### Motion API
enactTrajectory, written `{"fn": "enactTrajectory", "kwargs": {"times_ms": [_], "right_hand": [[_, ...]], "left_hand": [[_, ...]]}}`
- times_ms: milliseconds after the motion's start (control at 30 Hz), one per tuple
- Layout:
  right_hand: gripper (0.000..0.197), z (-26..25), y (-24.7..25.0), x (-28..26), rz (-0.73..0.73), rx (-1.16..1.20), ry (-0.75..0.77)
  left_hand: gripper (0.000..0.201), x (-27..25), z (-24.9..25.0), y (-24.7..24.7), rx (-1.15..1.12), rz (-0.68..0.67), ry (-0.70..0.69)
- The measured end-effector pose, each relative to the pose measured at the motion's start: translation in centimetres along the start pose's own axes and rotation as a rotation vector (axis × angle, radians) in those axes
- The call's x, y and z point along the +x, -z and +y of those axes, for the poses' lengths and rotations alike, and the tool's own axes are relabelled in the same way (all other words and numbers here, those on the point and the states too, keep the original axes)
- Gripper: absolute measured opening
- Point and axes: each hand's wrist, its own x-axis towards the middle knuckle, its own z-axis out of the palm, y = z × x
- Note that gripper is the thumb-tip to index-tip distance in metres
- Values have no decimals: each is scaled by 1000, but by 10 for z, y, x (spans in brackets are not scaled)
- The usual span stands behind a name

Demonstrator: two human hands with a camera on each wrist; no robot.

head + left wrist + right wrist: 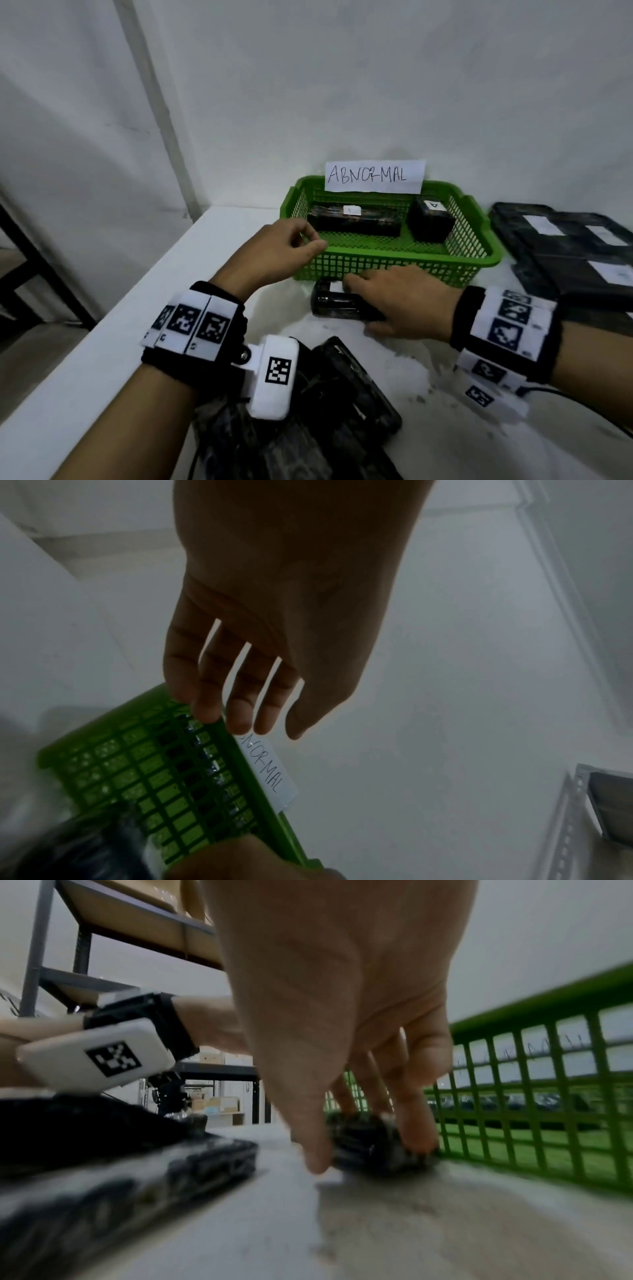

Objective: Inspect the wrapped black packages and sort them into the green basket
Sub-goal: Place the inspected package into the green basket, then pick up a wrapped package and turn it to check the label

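Note:
The green basket [394, 263] stands against the wall under a paper label reading ABNORMAL [375, 175]. Inside lie a long black package [356, 222] and a shorter one [432, 222], each with a white sticker. On the table just in front of the basket sits a small wrapped black package [329, 303]. My right hand [363, 305] grips it, thumb on the near side and fingers over the far side; in the right wrist view the package [363, 1134] shows between the fingers [416, 1137]. My left hand [308, 240] hovers at the basket's [113, 764] front left corner, relaxed and holding nothing.
A pile of black wrapped packages [342, 394] lies near me, partly under my left wrist. More flat black packages with white stickers [565, 246] are stacked right of the basket. The table edge [144, 284] runs along the left. The wall is close behind the basket.

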Motion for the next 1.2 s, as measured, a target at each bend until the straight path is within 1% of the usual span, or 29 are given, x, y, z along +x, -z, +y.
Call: {"fn": "enactTrajectory", "kwargs": {"times_ms": [67,167,233,300,333,400,467,500,533,567,600,633,700,733,767,833,1000,1100,1200], "right_hand": [[55,-3,-6,0,98,16,-31],[50,-5,-4,-8,235,82,-41],[46,-7,4,-16,332,131,-21],[42,-7,13,-23,473,167,-2],[41,-7,18,-25,560,189,0],[41,-3,27,-23,726,217,-1],[46,2,33,-17,841,240,-5],[54,5,36,-13,865,289,-24],[65,9,38,-10,874,394,-63],[72,11,39,-7,876,561,-119],[74,13,40,-5,871,771,-179],[69,15,42,-2,856,990,-218],[50,18,43,4,785,1395,-207],[40,19,44,8,760,1533,-188],[34,21,46,10,755,1623,-174],[29,24,48,13,777,1699,-158],[31,30,44,16,832,1742,-143],[33,32,40,14,862,1716,-154],[34,32,37,14,923,1619,-189]], "left_hand": [[20,-6,-2,-2,-8,-25,42],[34,-18,-3,0,-25,-60,136],[43,-26,-3,5,-86,-87,223],[47,-32,-1,8,-184,-111,271],[47,-34,0,7,-236,-119,268],[41,-34,2,6,-379,-100,203],[34,-29,5,8,-571,-1,102],[32,-26,7,10,-643,53,56],[31,-23,9,12,-685,90,15],[32,-20,11,14,-706,107,-20],[33,-18,14,16,-710,111,-47],[34,-15,17,17,-705,111,-70],[35,-9,22,16,-683,118,-101],[33,-7,24,14,-677,126,-111],[32,-4,26,12,-678,135,-118],[30,2,27,9,-685,156,-129],[24,14,30,5,-681,189,-166],[21,17,31,-1,-679,201,-177],[22,21,31,-5,-658,233,-194]]}}
